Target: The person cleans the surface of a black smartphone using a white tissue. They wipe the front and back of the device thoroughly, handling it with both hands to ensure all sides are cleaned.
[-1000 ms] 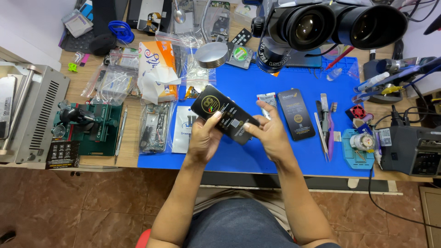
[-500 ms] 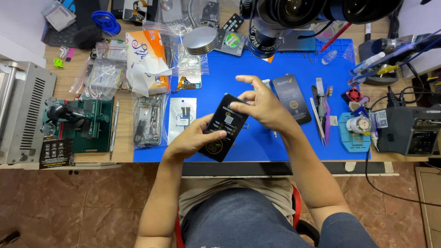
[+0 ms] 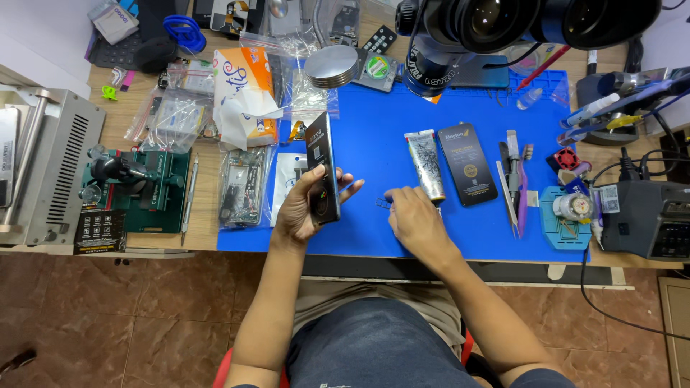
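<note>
Left hand: the left hand (image 3: 305, 208) is closed around a phone (image 3: 321, 169), which is held on edge above the blue mat (image 3: 374, 129), the thumb laid across its near face and the fingers behind it.
Phone: a dark slab, tilted nearly upright, its top end pointed away from the person; its lower end is covered by the hand.
Right hand: the right hand (image 3: 415, 219) is laid palm down on the mat, its fingers narrowed and pointed left toward a small pin (image 3: 381, 204).
Pin: a thin metal piece, seen lying on the mat just at the fingertips; whether it is touched or pinched cannot be told.
Gap between hands: the hands are kept apart, with bare mat between them.
Tube: a silver tube (image 3: 425, 165) is laid just beyond the right hand, lengthwise away from the person.
Black pack: a flat black pack (image 3: 468, 164) is set just right of the tube.
Tweezers: tweezers (image 3: 512, 183) and thin tools are lined up right of the pack.
Microscope: a large black microscope (image 3: 496, 29) is placed over the far edge of the mat.
Green jig: a green jig (image 3: 136, 190) is stood on the wooden bench, well left of the mat.
Bags: clear bags (image 3: 244, 185) of parts are spread left of the phone.
</note>
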